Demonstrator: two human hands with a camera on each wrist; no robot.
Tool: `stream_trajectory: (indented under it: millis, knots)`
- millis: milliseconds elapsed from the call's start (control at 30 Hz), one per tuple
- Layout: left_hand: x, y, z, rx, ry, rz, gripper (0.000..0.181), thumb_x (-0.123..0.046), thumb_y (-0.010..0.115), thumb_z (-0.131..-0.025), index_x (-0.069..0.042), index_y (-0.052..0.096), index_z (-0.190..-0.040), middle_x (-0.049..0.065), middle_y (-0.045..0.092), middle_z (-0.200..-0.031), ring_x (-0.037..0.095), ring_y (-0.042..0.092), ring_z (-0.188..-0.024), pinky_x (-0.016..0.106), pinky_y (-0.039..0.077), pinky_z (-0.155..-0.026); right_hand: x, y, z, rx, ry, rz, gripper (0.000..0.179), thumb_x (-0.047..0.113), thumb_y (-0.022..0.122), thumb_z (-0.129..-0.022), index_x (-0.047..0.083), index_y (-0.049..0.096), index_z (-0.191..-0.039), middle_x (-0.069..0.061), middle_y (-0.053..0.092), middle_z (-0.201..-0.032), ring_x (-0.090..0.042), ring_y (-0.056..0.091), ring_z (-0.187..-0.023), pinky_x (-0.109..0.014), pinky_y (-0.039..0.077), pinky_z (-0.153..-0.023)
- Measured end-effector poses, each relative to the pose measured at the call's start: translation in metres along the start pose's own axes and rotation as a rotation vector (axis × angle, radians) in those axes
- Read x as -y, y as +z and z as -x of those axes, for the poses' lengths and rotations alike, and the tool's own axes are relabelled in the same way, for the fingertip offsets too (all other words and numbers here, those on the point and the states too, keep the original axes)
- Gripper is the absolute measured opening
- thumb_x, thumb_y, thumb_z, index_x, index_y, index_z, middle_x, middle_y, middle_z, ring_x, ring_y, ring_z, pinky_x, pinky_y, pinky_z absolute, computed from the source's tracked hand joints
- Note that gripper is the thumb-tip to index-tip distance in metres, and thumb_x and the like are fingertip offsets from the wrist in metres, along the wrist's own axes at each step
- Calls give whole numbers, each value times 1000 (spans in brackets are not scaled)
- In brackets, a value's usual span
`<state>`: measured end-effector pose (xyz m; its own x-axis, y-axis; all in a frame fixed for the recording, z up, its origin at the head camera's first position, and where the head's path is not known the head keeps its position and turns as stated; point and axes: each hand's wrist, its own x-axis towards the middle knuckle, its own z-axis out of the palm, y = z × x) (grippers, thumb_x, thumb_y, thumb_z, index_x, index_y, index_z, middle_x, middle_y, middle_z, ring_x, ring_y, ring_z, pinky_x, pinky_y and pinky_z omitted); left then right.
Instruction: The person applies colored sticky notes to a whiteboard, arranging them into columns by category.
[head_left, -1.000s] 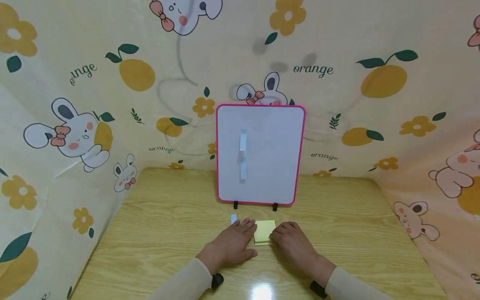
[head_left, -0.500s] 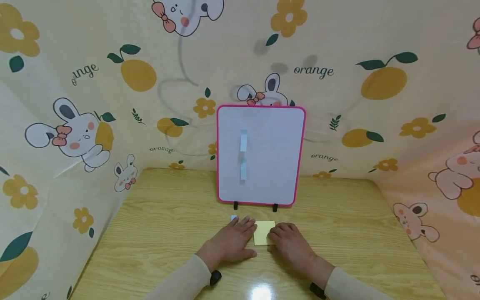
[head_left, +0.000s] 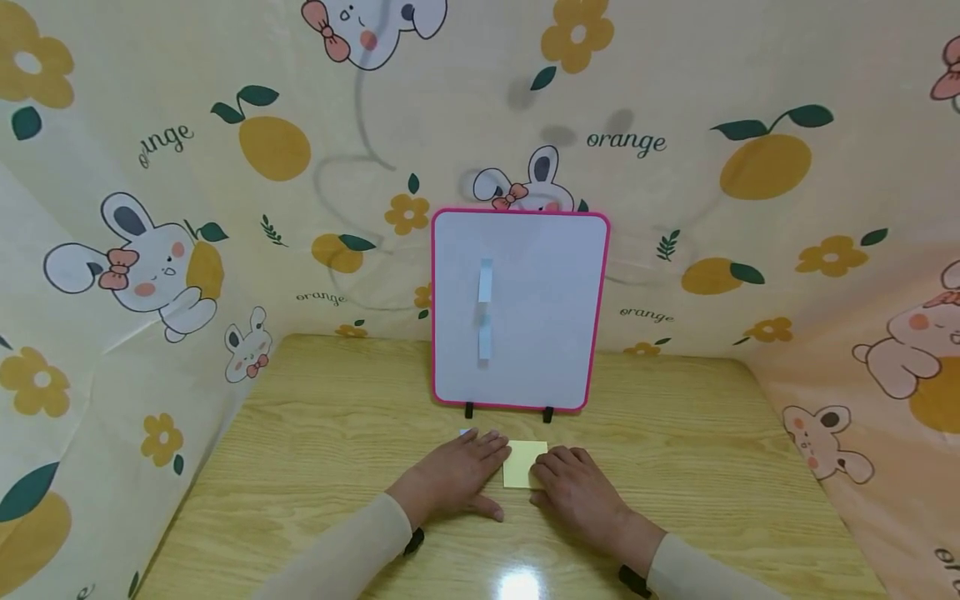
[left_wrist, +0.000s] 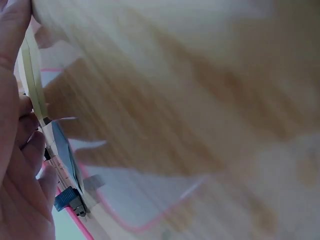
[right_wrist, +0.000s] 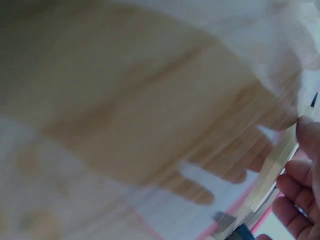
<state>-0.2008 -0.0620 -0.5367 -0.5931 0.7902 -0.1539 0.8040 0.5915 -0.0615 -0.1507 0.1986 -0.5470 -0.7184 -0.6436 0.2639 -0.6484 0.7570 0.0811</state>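
A yellow note pad (head_left: pixel 516 463) lies flat on the table in front of the whiteboard (head_left: pixel 525 308), on your side of its stand and roughly square to its lower edge. The wrist views show a thin but layered edge, so expect a light stack, fairly stiff as a block, with single sheets that are limp and easily creased. The paper should not be slippery, though so light a pad could slide over the smooth wood if nudged. Your best hold is likely the side edges: thumb and fingertips for one sheet, the full thickness for the whole pad.

Your right hand (head_left: pixel 581 496), fingers curled, pinches the pad's edge nearer the whiteboard's right side. Your left hand (head_left: pixel 453 475) lies with fingers extended at the opposite edge, in front of the whiteboard's left half; how hard it presses, you cannot tell here.

Beyond the left fingertips, near the whiteboard's left foot (head_left: pixel 468 410), shows the end of a pale blue slip (head_left: pixel 464 432), mostly hidden by the hand. On the whiteboard, left of its centre, two light blue strips, an upper one (head_left: pixel 486 280) and a lower one (head_left: pixel 484 337), hang one above the other. Behind the whiteboard rises a cloth (head_left: pixel 450 108) printed with rabbits and oranges.
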Motion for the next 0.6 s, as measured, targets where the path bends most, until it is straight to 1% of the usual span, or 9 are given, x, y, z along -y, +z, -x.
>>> stream_trajectory:
  millis: [100,267,467,600]
  knots:
    - [2,-1,1,3,13,-9,101,-83,41,-94,-14,31,-167,3,30,-174,19,26,-162,38,22,-133,-4,-2,1,25,-3,-43,29,39,77,-96,16,66,-111,1,69,-116,-20,61,-114,-45,54,-97]
    - [3,1,-1,3,19,-2,101,-83,41,-94,-14,30,-168,3,30,-174,19,25,-162,38,22,-134,-11,-2,0,50,-6,-72,33,42,76,-97,16,65,-114,1,67,-117,-19,60,-113,-43,53,-96]
    - [3,1,-1,8,12,36,101,-82,44,-94,-14,30,-168,3,29,-174,18,24,-162,37,20,-134,-15,-1,-1,64,-19,-24,37,47,74,-97,16,64,-114,1,65,-117,-19,59,-110,-41,52,-92]
    - [3,1,-1,15,8,56,101,-81,44,-94,-14,30,-168,3,28,-174,18,23,-162,37,20,-134,-16,1,-1,42,-33,3,37,49,74,-97,16,64,-113,2,64,-113,-18,58,-105,-39,51,-89]
